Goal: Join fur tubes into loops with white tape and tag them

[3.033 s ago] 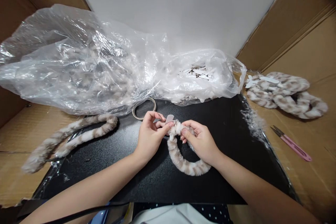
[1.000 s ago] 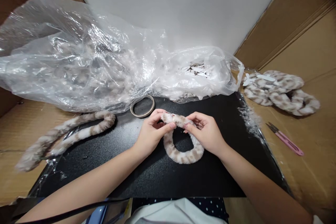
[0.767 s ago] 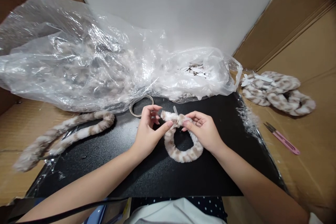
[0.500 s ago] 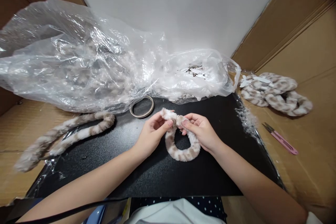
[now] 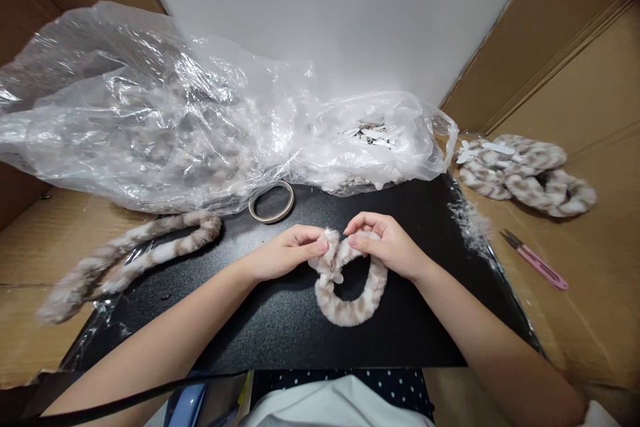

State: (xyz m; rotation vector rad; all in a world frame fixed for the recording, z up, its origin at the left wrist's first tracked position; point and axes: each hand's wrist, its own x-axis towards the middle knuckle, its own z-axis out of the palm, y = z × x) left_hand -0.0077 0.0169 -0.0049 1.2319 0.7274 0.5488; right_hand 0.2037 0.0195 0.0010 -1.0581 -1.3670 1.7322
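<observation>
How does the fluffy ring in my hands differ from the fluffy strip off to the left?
The ring is curled round into a small closed loop, while the strip lies in a long, narrow bend. The left hand and right hand pinch the ring over the table; the strip lies untouched, partly on cardboard. Both are plush, with pale and brownish patches.

Two hands [image 5: 293, 253] [image 5: 390, 243], two plastic bags [image 5: 165, 140] [image 5: 420, 147], one ring [image 5: 271, 219], one pair of snips [image 5: 544, 270], one held fur loop [image 5: 350, 315], one fur strip [image 5: 160, 253] at left, plus a right-side fur pile [image 5: 537, 177], piece count unclear.
</observation>
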